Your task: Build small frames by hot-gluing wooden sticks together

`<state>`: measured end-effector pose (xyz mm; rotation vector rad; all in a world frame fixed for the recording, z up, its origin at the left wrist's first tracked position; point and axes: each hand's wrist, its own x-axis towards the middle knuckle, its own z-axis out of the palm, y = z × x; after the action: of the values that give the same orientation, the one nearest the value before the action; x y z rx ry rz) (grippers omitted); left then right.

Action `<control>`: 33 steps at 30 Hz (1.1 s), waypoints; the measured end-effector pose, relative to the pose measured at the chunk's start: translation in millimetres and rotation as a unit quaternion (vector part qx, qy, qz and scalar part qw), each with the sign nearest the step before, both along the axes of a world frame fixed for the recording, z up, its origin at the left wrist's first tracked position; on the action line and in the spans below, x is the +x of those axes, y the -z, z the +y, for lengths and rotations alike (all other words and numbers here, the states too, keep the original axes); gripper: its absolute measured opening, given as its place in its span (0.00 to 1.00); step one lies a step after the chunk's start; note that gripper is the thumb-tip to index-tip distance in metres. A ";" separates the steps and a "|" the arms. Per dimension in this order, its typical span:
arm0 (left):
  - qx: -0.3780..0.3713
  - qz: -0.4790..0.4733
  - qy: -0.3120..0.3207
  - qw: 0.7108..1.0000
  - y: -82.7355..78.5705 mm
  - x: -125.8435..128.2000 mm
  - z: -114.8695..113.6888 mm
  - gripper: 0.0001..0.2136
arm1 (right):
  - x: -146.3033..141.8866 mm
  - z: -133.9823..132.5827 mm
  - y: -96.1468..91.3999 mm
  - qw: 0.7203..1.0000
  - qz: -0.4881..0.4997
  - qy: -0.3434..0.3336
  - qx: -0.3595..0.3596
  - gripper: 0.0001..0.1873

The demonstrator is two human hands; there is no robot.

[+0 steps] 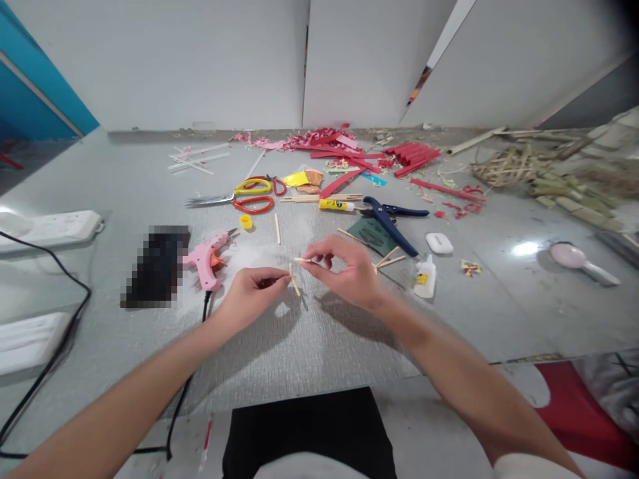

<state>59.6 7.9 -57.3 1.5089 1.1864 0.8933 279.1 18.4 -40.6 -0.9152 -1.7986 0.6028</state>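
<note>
My left hand (262, 293) pinches a short thin wooden stick (295, 282) between thumb and forefinger, the stick tilted just above the grey table. Facing it, my right hand (344, 266) holds a second small wooden stick (299, 259) in its fingertips, its light end pointing left toward the first. The two sticks are very close; whether they touch I cannot tell. Left of my hands lies a pink glue gun (204, 261) with a black cord. Another loose wooden stick (277, 229) rests beyond my hands. Several joined or crossed sticks (391, 260) lie right of my right wrist.
Scissors with red and yellow handles (252, 196), a glue stick (335, 205), blue-handled cutters (389, 219), a green sandpaper sheet (372, 234), a white glue bottle (425, 278) and a white case (439, 243) surround my hands. Red paper strips (349, 159) line the back; power strips (50, 229) stand left.
</note>
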 end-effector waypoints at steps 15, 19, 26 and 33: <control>-0.026 -0.045 0.016 0.999 -2.1 -0.2 1.2 0.07 | 4.7 -1.1 15.0 0.979 -0.097 -0.032 0.179 0.15; -0.074 -0.090 0.026 0.993 -3.2 1.6 0.6 0.11 | 6.7 -1.7 9.9 0.971 -0.112 -0.023 0.209 0.07; 0.136 -0.009 -0.087 0.987 0.8 -3.7 -3.0 0.09 | -6.0 -15.7 6.8 0.969 -0.063 -0.032 0.237 0.07; 0.289 0.117 -0.151 0.938 -6.4 -9.5 -3.8 0.07 | -21.2 -29.8 3.5 0.990 -0.013 -0.056 0.130 0.10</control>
<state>50.1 4.1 -50.9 1.9736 1.4322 1.3879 257.8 -11.4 -44.2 -0.6510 -1.9079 0.4135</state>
